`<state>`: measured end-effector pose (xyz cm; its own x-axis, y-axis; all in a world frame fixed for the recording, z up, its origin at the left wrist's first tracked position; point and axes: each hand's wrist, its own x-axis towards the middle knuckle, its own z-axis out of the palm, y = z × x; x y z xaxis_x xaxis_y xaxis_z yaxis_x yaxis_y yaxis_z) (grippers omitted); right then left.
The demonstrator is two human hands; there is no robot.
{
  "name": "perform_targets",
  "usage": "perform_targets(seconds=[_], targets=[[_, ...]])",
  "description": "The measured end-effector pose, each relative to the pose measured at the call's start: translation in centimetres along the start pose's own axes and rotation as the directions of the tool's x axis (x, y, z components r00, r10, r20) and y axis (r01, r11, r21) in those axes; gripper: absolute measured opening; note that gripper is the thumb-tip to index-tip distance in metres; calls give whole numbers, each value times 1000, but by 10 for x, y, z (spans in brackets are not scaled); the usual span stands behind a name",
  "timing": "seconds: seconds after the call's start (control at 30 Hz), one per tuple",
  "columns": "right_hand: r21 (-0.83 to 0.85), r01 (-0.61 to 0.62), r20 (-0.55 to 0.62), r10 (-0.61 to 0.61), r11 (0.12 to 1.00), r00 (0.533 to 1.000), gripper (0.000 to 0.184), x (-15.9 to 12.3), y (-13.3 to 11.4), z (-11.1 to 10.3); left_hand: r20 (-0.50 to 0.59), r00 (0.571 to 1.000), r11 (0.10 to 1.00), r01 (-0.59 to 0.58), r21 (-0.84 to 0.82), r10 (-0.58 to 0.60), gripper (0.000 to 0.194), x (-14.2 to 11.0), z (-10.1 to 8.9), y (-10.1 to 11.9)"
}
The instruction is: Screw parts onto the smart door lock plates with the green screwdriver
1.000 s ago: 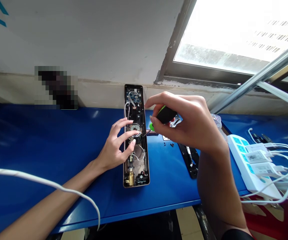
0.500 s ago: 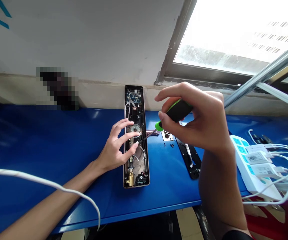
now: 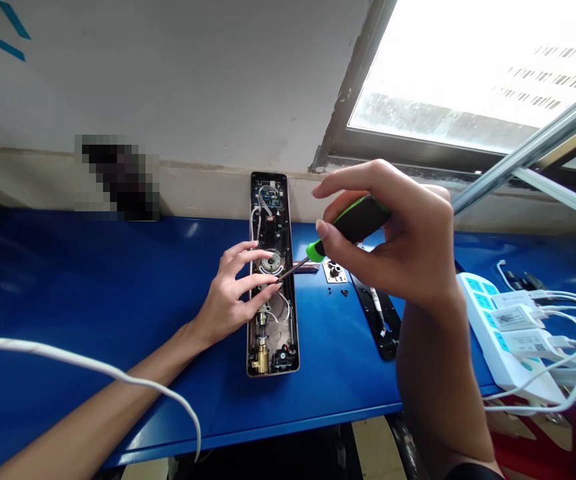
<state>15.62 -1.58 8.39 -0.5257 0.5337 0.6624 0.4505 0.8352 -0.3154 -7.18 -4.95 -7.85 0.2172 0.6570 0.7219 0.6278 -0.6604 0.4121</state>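
A long dark lock-like housing [image 3: 293, 333] lies open on the blue table, with a circuit board [image 3: 271, 199], white wires, a round metal disc [image 3: 271, 261] and a brass cylinder [image 3: 262, 359] inside. My left hand [image 3: 231, 288] reaches over it from the left. Its thumb and index finger pinch together at the screwdriver's tip; anything tiny between them is too small to name. From the right, my right hand [image 3: 393, 233] grips the green-and-black handle of a screwdriver [image 3: 361, 220], whose shaft slants down left to those fingertips.
Right of the housing lie a small square metal plate [image 3: 335, 272], several tiny dark screws [image 3: 344, 293] and a long black cover [image 3: 378, 320]. A white power strip [image 3: 493, 347] with chargers and cables stands farther right. A white cable [image 3: 118, 373] crosses above my left forearm.
The screwdriver's tip has shifted left, from near the housing's right wall to my left fingertips. My left thumb and index finger have closed together there.
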Motion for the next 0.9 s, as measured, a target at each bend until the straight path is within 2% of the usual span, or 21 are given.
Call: perform_targets(seconds=[0.23, 0.4, 0.5, 0.57, 0.63, 0.67, 0.73, 0.8, 0.9], targets=[[-56, -41, 31, 43, 998, 999, 21, 0, 0, -6, 0, 1000, 1000, -10, -6, 10, 9, 1, -1, 2], [-128, -61, 120, 76, 990, 990, 22, 1, 12, -25, -20, 993, 994, -112, 12, 112, 12, 14, -3, 4], [-170, -113, 253, 154, 979, 955, 26, -2, 24, -37, 8, 982, 982, -187, -27, 187, 11, 34, -3, 8], [-201, -150, 345, 213, 968, 914, 31, -4, 32, -44, 86, 961, 962, -255, -97, 263, 6, 52, 0, 12], [-229, -198, 417, 280, 953, 865, 33, -6, 37, -50, 261, 907, 942, -304, -141, 332, 12, 71, 5, 15], [-243, -225, 447, 315, 944, 837, 34, -7, 40, -53, 367, 859, 934, -328, -139, 356, 16, 80, 9, 17], [-275, -273, 495, 379, 922, 782, 34, -10, 44, -58, 574, 737, 922, -379, -85, 356, 19, 96, 18, 21], [-299, -304, 521, 421, 905, 742, 34, -13, 48, -62, 702, 626, 900, -433, -50, 340, 21, 109, 30, 25], [-301, -309, 524, 427, 902, 737, 33, -17, 52, -68, 793, 524, 862, -507, -3, 311, 26, 121, 52, 29]])
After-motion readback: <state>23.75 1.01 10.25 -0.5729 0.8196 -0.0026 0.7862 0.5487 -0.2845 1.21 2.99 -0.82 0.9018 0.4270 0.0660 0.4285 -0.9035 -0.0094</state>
